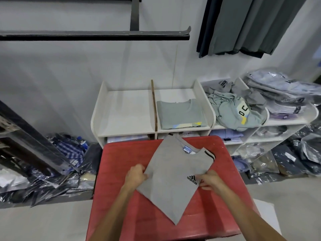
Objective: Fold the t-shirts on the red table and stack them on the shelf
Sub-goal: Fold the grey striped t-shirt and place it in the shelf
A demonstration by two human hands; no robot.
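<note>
1. Grey t-shirt [171, 173], folded narrow, lies askew mid red table [121, 197], collar toward the far edge, hem corner toward the near edge.
2. My left hand [136, 174] pinches its left fold edge; my right hand [211, 180] pinches the right edge beside the logo.
3. Judgement: light, limp knit; will sag and unfold unless lifted by both edges or supported underneath.
4. Shelf [125, 112] stands beyond the far edge; one folded green t-shirt [178, 113] sits in its middle bay, unfolded heap [238, 108] to the right.
5. My fingertips under the cloth are hidden; lower shelf contents unclear.
</note>
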